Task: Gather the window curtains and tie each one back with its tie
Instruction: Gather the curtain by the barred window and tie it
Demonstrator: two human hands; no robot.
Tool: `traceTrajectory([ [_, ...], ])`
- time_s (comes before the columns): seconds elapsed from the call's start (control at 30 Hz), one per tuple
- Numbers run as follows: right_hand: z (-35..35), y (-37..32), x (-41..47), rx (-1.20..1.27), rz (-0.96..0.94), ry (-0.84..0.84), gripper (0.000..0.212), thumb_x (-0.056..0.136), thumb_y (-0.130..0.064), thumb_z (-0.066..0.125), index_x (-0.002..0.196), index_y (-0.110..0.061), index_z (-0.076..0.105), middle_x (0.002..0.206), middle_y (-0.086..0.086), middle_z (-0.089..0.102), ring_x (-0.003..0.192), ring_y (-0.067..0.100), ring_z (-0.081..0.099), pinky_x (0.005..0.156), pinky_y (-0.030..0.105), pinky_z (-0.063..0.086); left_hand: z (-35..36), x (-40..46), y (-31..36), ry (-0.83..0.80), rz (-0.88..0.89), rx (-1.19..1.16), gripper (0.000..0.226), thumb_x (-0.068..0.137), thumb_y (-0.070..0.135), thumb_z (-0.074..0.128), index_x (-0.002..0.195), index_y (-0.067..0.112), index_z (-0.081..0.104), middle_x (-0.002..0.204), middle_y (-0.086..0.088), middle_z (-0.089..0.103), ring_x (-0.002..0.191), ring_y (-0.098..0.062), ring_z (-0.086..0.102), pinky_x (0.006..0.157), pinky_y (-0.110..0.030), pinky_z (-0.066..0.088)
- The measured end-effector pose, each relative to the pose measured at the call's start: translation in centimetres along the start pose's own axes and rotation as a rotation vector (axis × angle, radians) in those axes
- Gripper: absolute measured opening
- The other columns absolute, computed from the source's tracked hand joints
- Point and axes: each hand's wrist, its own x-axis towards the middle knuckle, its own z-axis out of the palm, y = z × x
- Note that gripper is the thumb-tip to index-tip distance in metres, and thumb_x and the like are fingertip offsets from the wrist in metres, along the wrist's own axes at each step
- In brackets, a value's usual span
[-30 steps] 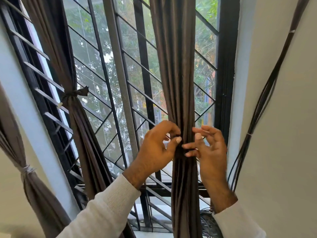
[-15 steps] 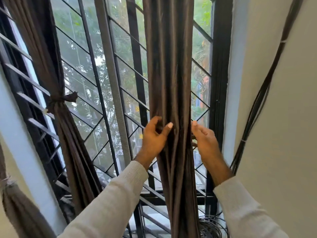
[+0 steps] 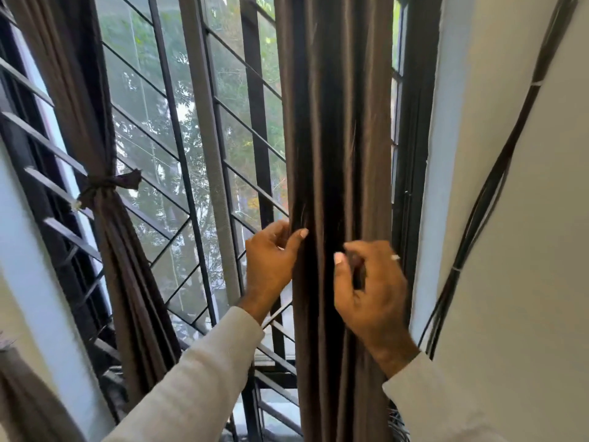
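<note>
— Down the middle of the frame, what hangs there?
— A dark brown curtain point(image 3: 334, 154), loose in long folds from the top edge to the bottom, in front of the window grille point(image 3: 191, 122).
— And the hands?
— The left hand point(image 3: 271, 260) is at its left edge, thumb on the front and fingers curled behind the cloth. The right hand point(image 3: 373, 291) is just right of centre, thumb and fingers pinched on a fold.
— Any curtain already tied?
— At the left of the frame, a second curtain point(image 3: 95, 106) is cinched by a knotted tie point(image 3: 105, 186). At the right, black cables point(image 3: 497, 173) run down the pale wall point(image 3: 526, 250).
</note>
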Motion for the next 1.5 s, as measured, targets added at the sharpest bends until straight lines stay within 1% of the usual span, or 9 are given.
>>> traceTrajectory([
  [0.2, 3.1, 2.1, -2.4, -0.055, 0.385, -0.299, 0.042, 0.091, -0.045, 0.079, 0.126, -0.022, 0.068, 0.109, -0.005, 0.071, 0.086, 0.015, 0.068, 0.079, 0.036, 0.061, -1.8, -2.6, 0.3, -0.063, 0.168, 0.156, 0.03, 0.107, 0.015, 0.067, 0.081, 0.03, 0.065, 0.069, 0.017, 0.06, 0.064, -0.004, 0.059, 0.06, -0.025, 0.045],
  [0.43, 2.5, 1.8, -7.1, -0.1, 0.221, -0.338, 0.014, 0.099, -0.019, 0.073, 0.112, -0.016, 0.077, 0.1, -0.001, 0.073, 0.09, 0.024, 0.07, 0.086, 0.037, 0.057, -1.1, -6.8, 0.9, -0.132, 0.217, 0.294, 0.006, 0.1, 0.02, 0.078, 0.095, 0.018, 0.082, 0.075, 0.012, 0.07, 0.068, 0.014, 0.055, 0.07, -0.004, 0.038],
  [0.67, -0.3, 2.8, -6.4, -0.065, 0.085, -0.386, 0.015, 0.096, -0.016, 0.072, 0.106, -0.024, 0.08, 0.101, -0.009, 0.069, 0.102, 0.021, 0.062, 0.088, 0.043, 0.048, -0.1, -7.4, 1.9, -0.177, 0.208, 0.254, 0.029, 0.101, 0.035, 0.076, 0.08, 0.017, 0.07, 0.071, 0.007, 0.059, 0.066, -0.011, 0.059, 0.061, -0.034, 0.051],
  [0.8, -2.4, 2.6, -4.6, 0.039, 0.301, -0.163, 0.029, 0.096, -0.019, 0.077, 0.123, -0.014, 0.07, 0.119, 0.0, 0.056, 0.109, 0.017, 0.06, 0.098, 0.021, 0.049, -0.2, -7.6, 2.3, -0.155, 0.164, 0.3, 0.026, 0.104, 0.028, 0.07, 0.079, 0.02, 0.07, 0.068, 0.01, 0.062, 0.066, -0.01, 0.061, 0.062, -0.035, 0.053],
  [0.93, -2.1, 3.4, -3.7, 0.117, 0.53, -0.111, 0.039, 0.093, -0.025, 0.082, 0.127, -0.016, 0.065, 0.116, -0.009, 0.061, 0.095, 0.002, 0.065, 0.078, 0.008, 0.053, -0.5, -8.1, 1.9, -0.186, 0.134, 0.235, 0.026, 0.107, 0.028, 0.064, 0.083, 0.019, 0.071, 0.069, 0.007, 0.062, 0.066, -0.014, 0.062, 0.062, -0.042, 0.053],
  [1.1, -1.6, 2.0, -5.8, -0.027, 0.262, -0.139, 0.012, 0.097, -0.015, 0.077, 0.108, -0.011, 0.077, 0.097, -0.003, 0.072, 0.085, 0.001, 0.063, 0.087, 0.015, 0.052, -0.8, -9.0, 2.2, -0.129, 0.092, 0.106, 0.007, 0.104, 0.021, 0.071, 0.111, 0.02, 0.07, 0.072, 0.006, 0.071, 0.063, -0.014, 0.07, 0.058, -0.04, 0.06],
  [1.2, -0.1, 1.9, -8.0, -0.084, 0.111, -0.322, 0.021, 0.099, -0.011, 0.075, 0.119, -0.011, 0.077, 0.11, 0.003, 0.077, 0.099, 0.024, 0.073, 0.098, 0.04, 0.059, -0.9, -9.4, 2.0, -0.163, 0.106, 0.078, 0.009, 0.106, 0.023, 0.068, 0.109, 0.016, 0.073, 0.081, 0.006, 0.077, 0.069, -0.014, 0.075, 0.063, -0.044, 0.062],
  [1.37, 0.4, 1.5, -7.7, -0.102, 0.052, -0.425, 0.031, 0.098, -0.016, 0.058, 0.123, -0.012, 0.076, 0.116, 0.002, 0.075, 0.105, 0.027, 0.07, 0.092, 0.043, 0.063, -1.6, -8.9, 2.1, -0.19, 0.109, 0.091, 0.02, 0.103, 0.035, 0.075, 0.102, 0.015, 0.076, 0.074, 0.011, 0.073, 0.065, -0.008, 0.071, 0.061, -0.029, 0.059],
  [1.5, -1.0, 1.8, -6.8, -0.048, -0.015, -0.419, 0.041, 0.095, -0.012, 0.056, 0.131, -0.013, 0.074, 0.126, 0.004, 0.069, 0.112, 0.027, 0.065, 0.1, 0.04, 0.057, -2.0, -8.2, 1.2, -0.154, 0.034, 0.183, 0.026, 0.099, 0.039, 0.073, 0.085, 0.019, 0.07, 0.066, 0.003, 0.068, 0.06, -0.019, 0.068, 0.057, -0.045, 0.059],
])
